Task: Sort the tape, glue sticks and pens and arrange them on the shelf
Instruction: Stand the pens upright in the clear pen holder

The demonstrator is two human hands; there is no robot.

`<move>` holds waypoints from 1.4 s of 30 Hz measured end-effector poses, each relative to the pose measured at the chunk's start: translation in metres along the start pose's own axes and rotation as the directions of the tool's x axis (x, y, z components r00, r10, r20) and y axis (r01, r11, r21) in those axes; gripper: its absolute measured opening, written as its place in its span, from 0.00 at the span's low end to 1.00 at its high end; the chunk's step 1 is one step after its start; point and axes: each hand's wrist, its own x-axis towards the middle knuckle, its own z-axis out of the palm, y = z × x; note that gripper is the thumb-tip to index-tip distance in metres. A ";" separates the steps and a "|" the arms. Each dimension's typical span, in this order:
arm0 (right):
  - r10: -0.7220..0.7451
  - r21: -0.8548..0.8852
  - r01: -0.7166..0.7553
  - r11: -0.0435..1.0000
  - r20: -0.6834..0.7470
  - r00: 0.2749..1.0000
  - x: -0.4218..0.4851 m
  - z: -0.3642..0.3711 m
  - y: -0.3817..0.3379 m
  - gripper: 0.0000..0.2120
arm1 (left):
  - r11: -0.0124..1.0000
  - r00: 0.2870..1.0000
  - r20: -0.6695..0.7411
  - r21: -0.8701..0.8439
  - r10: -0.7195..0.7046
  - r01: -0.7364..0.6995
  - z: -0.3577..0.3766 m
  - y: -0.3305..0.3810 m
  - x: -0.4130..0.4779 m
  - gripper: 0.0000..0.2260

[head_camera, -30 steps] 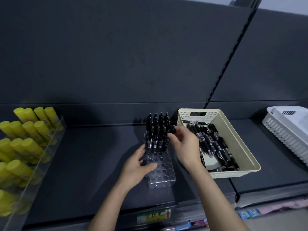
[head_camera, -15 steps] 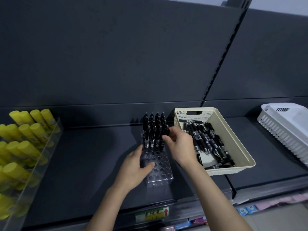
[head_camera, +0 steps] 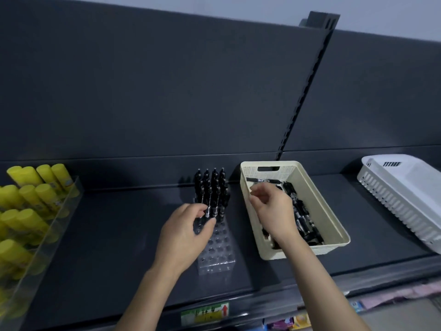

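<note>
Left hand [head_camera: 186,232] grips the left side of the clear plastic pen rack [head_camera: 218,256], upright black pens [head_camera: 212,187] filling its far rows. Right hand [head_camera: 274,209], fingers loosely curled, hovers over loose black pens [head_camera: 303,218] in the cream perforated plastic basket [head_camera: 305,252] just right. Yellow glue sticks [head_camera: 31,199] stand far left.

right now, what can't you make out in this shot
- Head view: right hand covers some pens in the cream basket; whether it pinches one is unclear.
- Left hand, gripping the pen holder, hides its left holes.
- Glue sticks and white basket run off the frame edges.
- Shelf label print is blurred.
</note>
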 end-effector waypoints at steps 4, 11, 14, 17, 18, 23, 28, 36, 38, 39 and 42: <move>0.018 -0.115 -0.015 0.993 0.022 1.000 0.013 -0.034 0.029 0.06 | 0.996 0.999 0.007 -0.083 0.036 -0.036 0.017 0.037 0.010 0.13; -0.010 -0.252 0.008 0.968 -0.005 1.000 0.038 -0.090 0.090 0.08 | 0.977 0.990 0.129 -0.208 0.063 -0.036 0.086 0.092 0.041 0.12; -0.054 -0.332 0.050 0.942 -0.003 0.999 0.054 -0.105 0.114 0.13 | 0.997 0.977 0.213 -0.076 0.027 -0.012 0.118 0.104 0.062 0.19; 0.031 -0.221 -0.022 0.975 0.036 0.999 0.061 -0.109 0.132 0.15 | 0.995 0.949 0.307 0.087 -0.066 0.041 0.144 0.107 0.078 0.26; 0.095 -0.148 -0.085 0.985 0.061 0.994 0.061 -0.107 0.137 0.14 | 0.991 0.944 0.319 0.128 -0.090 0.051 0.151 0.107 0.082 0.27; 0.167 -0.072 -0.159 0.985 0.109 0.980 0.065 -0.101 0.150 0.08 | 0.948 0.905 0.360 0.296 -0.225 0.118 0.180 0.100 0.093 0.29; 0.163 -0.108 -0.151 0.983 0.120 0.979 0.067 -0.100 0.150 0.08 | 0.865 0.892 0.303 0.474 -0.336 0.165 0.194 0.101 0.102 0.32; 0.173 -0.099 -0.163 0.982 0.103 0.980 0.065 -0.100 0.153 0.07 | 0.858 0.801 0.310 0.221 -0.512 0.463 0.204 0.109 0.116 0.29; 0.170 -0.105 -0.159 0.982 0.100 0.980 0.066 -0.100 0.153 0.07 | 0.823 0.767 0.311 0.108 -0.561 0.558 0.208 0.108 0.116 0.23; 0.165 -0.107 -0.154 0.982 0.102 0.981 0.067 -0.100 0.153 0.07 | 0.810 0.762 0.308 0.058 -0.570 0.583 0.209 0.108 0.116 0.19; 0.151 -0.116 -0.139 0.984 0.105 0.983 0.067 -0.100 0.154 0.08 | 0.848 0.811 0.296 -0.007 -0.505 0.530 0.211 0.108 0.114 0.10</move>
